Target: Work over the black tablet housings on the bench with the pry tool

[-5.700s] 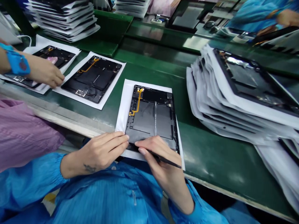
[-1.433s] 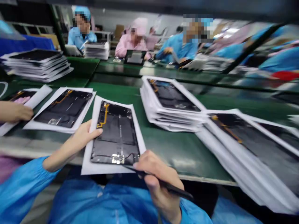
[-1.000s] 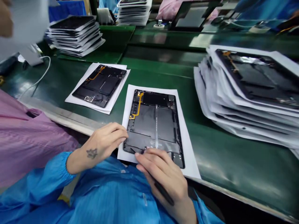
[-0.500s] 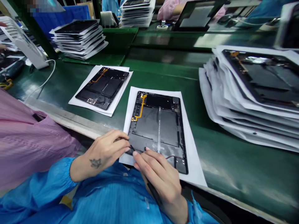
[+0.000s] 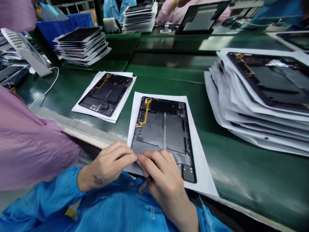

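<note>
An opened tablet housing (image 5: 158,129), dark grey with an orange flex cable (image 5: 146,114) near its upper left, lies on a white paper sheet (image 5: 202,167) before me. Over its lower left corner my left hand (image 5: 108,166) is closed in a pinch; whatever sits between its fingertips is hidden. Fingertip to fingertip with it, my right hand (image 5: 164,180) is closed around a dark tool, whose flat blunt end (image 5: 145,185) sticks out below the palm. The tool's tip is covered by my fingers. A thin red wire shows beside my right knuckles.
A second opened tablet housing (image 5: 106,93) lies on paper to the left. Tall stacks of housings with paper sheets stand at the right (image 5: 241,106) and back left (image 5: 82,48). A white fan-like device (image 5: 26,51) with a cable and a co-worker's pink sleeve (image 5: 36,151) are at left.
My hands have come together at the tablet's lower left corner. The right hand has turned, so the tool's blunt end now points down and left. The view has shifted slightly.
</note>
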### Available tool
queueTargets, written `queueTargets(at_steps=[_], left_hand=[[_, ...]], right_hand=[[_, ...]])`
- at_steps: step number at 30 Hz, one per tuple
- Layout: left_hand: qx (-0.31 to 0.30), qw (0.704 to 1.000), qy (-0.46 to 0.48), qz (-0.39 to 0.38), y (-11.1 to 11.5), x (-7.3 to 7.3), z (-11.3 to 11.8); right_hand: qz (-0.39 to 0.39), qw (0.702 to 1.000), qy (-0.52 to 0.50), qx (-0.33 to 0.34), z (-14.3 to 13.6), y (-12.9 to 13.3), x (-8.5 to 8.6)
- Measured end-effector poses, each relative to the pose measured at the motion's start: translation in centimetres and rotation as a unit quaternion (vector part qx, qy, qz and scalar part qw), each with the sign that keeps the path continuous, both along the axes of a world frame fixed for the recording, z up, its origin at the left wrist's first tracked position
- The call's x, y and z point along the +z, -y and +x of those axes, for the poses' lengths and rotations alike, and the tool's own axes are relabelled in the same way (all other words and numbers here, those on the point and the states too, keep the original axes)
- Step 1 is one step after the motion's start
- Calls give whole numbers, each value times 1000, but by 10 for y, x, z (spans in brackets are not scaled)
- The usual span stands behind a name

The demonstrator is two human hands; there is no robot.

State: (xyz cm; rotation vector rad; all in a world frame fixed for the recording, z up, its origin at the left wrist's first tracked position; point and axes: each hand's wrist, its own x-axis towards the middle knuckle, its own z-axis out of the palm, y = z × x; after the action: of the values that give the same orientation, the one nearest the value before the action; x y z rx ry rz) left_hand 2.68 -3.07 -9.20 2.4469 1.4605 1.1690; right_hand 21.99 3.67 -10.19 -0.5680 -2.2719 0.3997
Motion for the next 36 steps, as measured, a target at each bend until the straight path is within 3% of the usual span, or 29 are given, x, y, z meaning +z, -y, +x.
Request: queueTargets(at_steps=[7,22,28,32,36], left_hand=[[118,979,143,-84,-1,5,4],[144,947,219,-189,-2,4,11],[121,969,144,-160,-4,9,10],[91,992,9,-92,-6,12,3],[59,988,-126,-61,-5,13,-4]], right_hand=[[13,1000,-4,-16,-10,-2,-5],[32,999,-23,-29,-11,-2,-5],[21,999,-26,-22,-8,-3,-2],[21,1000,-8,-5,0,-5,0],[40,997,42,52,5,-9,2]])
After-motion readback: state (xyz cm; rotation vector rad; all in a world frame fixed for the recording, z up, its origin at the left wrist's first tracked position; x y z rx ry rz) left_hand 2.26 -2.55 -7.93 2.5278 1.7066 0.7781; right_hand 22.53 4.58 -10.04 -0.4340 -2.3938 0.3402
